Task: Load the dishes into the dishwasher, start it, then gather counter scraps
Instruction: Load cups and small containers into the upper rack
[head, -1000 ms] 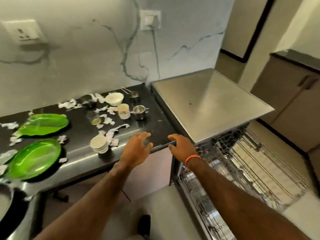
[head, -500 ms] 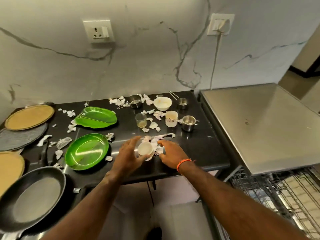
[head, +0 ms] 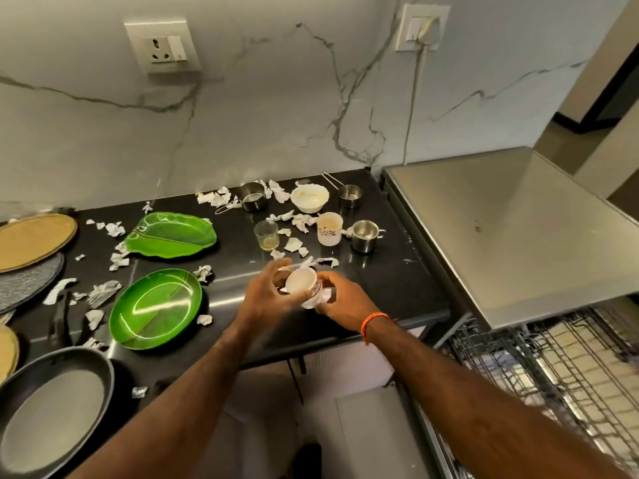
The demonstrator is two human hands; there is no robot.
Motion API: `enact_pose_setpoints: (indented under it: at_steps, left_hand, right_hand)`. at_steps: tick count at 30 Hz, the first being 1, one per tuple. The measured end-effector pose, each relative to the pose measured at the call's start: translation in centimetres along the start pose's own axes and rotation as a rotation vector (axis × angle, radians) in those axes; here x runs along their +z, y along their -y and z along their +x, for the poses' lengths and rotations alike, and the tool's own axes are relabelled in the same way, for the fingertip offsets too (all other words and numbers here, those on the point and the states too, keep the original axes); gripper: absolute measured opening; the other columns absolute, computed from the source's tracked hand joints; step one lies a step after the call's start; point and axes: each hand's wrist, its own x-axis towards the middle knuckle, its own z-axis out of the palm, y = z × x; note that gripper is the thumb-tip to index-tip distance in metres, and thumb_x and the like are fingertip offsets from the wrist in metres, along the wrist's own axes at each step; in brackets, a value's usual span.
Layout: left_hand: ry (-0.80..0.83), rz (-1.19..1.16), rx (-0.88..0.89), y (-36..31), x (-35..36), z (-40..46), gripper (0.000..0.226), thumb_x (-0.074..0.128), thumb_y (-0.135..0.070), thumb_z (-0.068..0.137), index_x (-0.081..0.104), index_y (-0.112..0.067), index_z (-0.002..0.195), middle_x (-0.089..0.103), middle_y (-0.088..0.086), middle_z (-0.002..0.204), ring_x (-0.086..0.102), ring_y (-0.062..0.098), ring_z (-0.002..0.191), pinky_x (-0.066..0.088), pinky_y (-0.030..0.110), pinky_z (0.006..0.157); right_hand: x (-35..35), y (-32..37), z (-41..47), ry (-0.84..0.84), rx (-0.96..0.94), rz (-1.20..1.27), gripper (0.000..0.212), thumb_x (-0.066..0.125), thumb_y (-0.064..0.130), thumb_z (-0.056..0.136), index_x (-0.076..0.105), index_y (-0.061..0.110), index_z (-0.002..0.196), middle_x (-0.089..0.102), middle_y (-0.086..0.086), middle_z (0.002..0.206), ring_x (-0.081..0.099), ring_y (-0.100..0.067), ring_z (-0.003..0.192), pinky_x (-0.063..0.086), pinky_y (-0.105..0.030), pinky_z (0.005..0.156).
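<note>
Here both hands [head: 297, 299] hold a tilted white cup [head: 301, 281].

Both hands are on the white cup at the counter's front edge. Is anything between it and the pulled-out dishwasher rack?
Nothing visible blocks it. The white cup, tilted, is held by the left hand and right hand. The counter edge to its right is bare, and the dishwasher rack shows no dishes.

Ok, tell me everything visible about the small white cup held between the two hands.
The small white cup looks ceramic or paper, pale and empty inside, with a dark printed pattern on its outer wall. It is tilted, mouth facing up toward the camera, above the black counter's front part. The left hand curls round its left side; the right hand pinches its lower right wall. Blur hides finer detail.
</note>
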Motion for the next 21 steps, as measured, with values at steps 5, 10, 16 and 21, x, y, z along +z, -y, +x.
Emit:
enact_pose_setpoints:
  at_steps: [5, 10, 16, 21]
  left_hand:
    - [0.092, -0.401, -0.117, -4.8, 4.7, -0.6, 0.086, 0.089, -0.031, 0.069, 0.046, -0.017, 0.143, 0.071, 0.008, 0.122, 0.073, 0.021, 0.105, 0.062, 0.044, 0.086]
    - [0.253, -0.635, -0.176, -9.3, 11.3, -2.8, 0.067, 0.076, -0.024, 0.083, 0.046, -0.014, 0.142, 0.066, 0.016, 0.126, 0.071, 0.029, 0.109, 0.060, 0.045, 0.091]
    - [0.437, -0.557, -0.058, -14.1, 20.3, -5.6, 0.042, 0.067, -0.013, 0.096, 0.055, -0.015, 0.136, 0.070, 0.010, 0.121, 0.071, 0.024, 0.107, 0.060, 0.035, 0.081]
    - [0.387, -0.120, 0.197, -16.9, 28.4, -7.3, 0.031, 0.079, -0.012, 0.085, 0.072, -0.018, 0.115, 0.073, -0.005, 0.105, 0.071, 0.006, 0.088, 0.060, 0.031, 0.084]
  right_hand:
    - [-3.3, -3.3, -5.2, -0.151, 0.017, 0.220, 0.069, 0.083, 0.023, 0.078, 0.051, 0.027, 0.139, 0.063, 0.003, 0.131, 0.060, -0.014, 0.117, 0.051, -0.043, 0.104]
    - [-7.1, -6.7, -11.5, -0.318, 0.012, 0.462, 0.065, 0.086, 0.022, 0.074, 0.056, 0.027, 0.131, 0.067, -0.001, 0.123, 0.066, -0.019, 0.111, 0.059, -0.047, 0.091]
    - [-11.6, -12.6, -19.9, -0.592, 0.119, 0.598, 0.058, 0.085, 0.001, 0.074, 0.061, 0.014, 0.125, 0.071, -0.011, 0.116, 0.069, -0.023, 0.104, 0.060, -0.041, 0.086]
    - [-14.2, -18.0, -26.1, -0.821, 0.280, 0.567, 0.055, 0.088, 0.005, 0.071, 0.060, 0.009, 0.119, 0.069, -0.011, 0.114, 0.067, -0.028, 0.107, 0.057, -0.044, 0.093]
